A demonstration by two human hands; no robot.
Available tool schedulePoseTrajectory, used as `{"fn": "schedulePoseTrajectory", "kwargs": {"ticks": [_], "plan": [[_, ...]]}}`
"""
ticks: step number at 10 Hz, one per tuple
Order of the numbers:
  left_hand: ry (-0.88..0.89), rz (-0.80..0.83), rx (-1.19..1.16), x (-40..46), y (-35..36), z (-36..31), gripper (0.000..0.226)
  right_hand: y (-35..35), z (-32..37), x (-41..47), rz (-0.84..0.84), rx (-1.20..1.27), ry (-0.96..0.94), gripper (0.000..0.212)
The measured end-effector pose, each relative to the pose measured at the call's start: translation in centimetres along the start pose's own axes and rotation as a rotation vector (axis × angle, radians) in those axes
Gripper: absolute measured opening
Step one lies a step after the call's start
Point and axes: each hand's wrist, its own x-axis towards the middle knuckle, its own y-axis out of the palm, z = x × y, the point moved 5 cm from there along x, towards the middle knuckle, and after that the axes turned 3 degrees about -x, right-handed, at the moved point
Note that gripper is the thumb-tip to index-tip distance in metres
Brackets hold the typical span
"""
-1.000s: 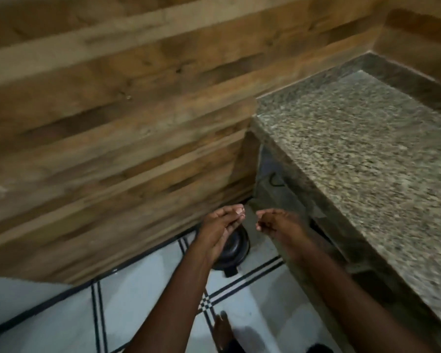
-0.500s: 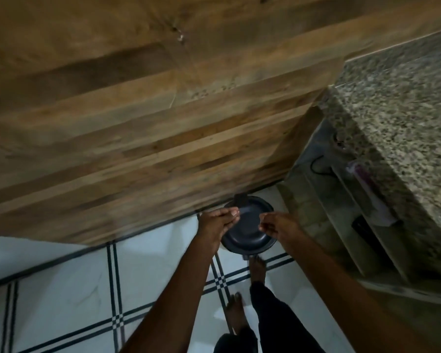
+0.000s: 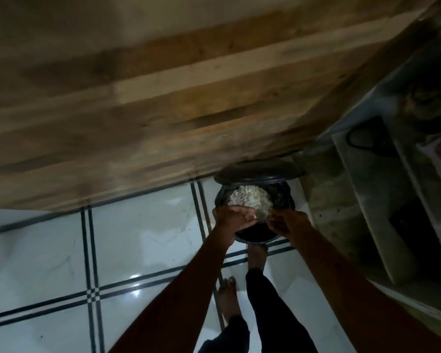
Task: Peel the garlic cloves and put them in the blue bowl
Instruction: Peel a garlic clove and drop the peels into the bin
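I am looking down at a black round bin [image 3: 287, 200] on the floor, with its lid [image 3: 260, 169] raised against the wall. A heap of pale garlic skins [image 3: 250, 200] lies inside. My left hand [image 3: 233, 216] hovers over the bin's near rim, fingers stretched toward the right. My right hand [image 3: 288, 224] is just beside it with its fingers bunched, and the dim light hides whether it holds anything. Neither garlic cloves nor a blue bowl are in view.
One bare foot [image 3: 257, 253] is at the bin's base, the other foot [image 3: 228, 299] stands behind on the white tiled floor [image 3: 138, 238]. A wood-patterned wall [image 3: 163, 110] rises behind the bin. Dark open shelves [image 3: 392, 200] stand at the right.
The view has dropped closer to the bin. Its lid has swung up, showing the skins inside. Both hands have moved lower, over the opening.
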Motion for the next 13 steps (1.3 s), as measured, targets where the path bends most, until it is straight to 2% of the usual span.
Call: {"fn": "schedulePoseTrajectory", "kwargs": {"ticks": [1, 2, 3, 4, 5, 6, 7, 8, 9, 10, 11, 12, 13], "plan": [[0.123, -0.131, 0.178, 5.3, 0.1, 1.0, 0.025, 0.3, -0.4, 4.3, 0.009, -0.063, -0.040, 0.041], [0.434, -0.359, 0.566, 7.9, -0.3, 0.7, 0.016, 0.0, -0.3, 6.9, -0.067, -0.288, -0.167, 0.023], [0.630, -0.334, 0.860, 8.5, 0.9, 1.0, 0.011, -0.6, -0.3, 7.4, -0.173, -0.451, -0.225, 0.014], [0.665, -0.280, 0.910, 9.1, 1.5, 0.9, 0.007, -0.1, 0.9, 5.8, -0.212, -0.592, -0.315, 0.013], [0.642, -0.199, 0.834, 8.5, 2.1, -0.6, 0.024, 0.2, 2.0, 5.2, -0.285, -0.656, -0.378, 0.019], [0.640, -0.166, 1.034, 5.9, 3.3, -2.2, 0.019, -0.2, 2.4, 5.3, -0.345, -0.674, -0.397, 0.027], [0.597, -0.206, 1.072, 5.3, 3.3, -2.7, 0.007, -0.6, 2.4, 5.6, -0.281, -0.553, -0.360, 0.012], [0.500, -0.179, 0.946, 6.4, 2.6, -2.1, 0.012, -0.6, 1.9, 6.6, -0.138, -0.400, -0.310, 0.023], [0.557, -0.129, 1.010, 7.3, 2.2, -1.6, 0.019, -0.4, 0.8, 6.9, -0.035, -0.331, -0.213, 0.014], [0.581, -0.177, 0.916, 6.3, 1.6, -2.0, 0.019, -0.8, 0.0, 6.3, 0.011, -0.231, -0.149, 0.005], [0.676, -0.239, 0.870, 2.2, 2.3, -3.5, 0.007, -1.6, -0.1, 4.1, 0.050, -0.178, -0.145, 0.009], [0.544, -0.077, 0.626, -2.8, 4.4, -3.9, 0.013, -3.6, 0.5, 0.1, 0.056, -0.146, -0.241, 0.015], [0.533, 0.039, 0.547, -8.6, 6.9, -5.0, 0.011, -6.8, 1.4, -6.3, 0.025, -0.084, -0.402, 0.014]]}}
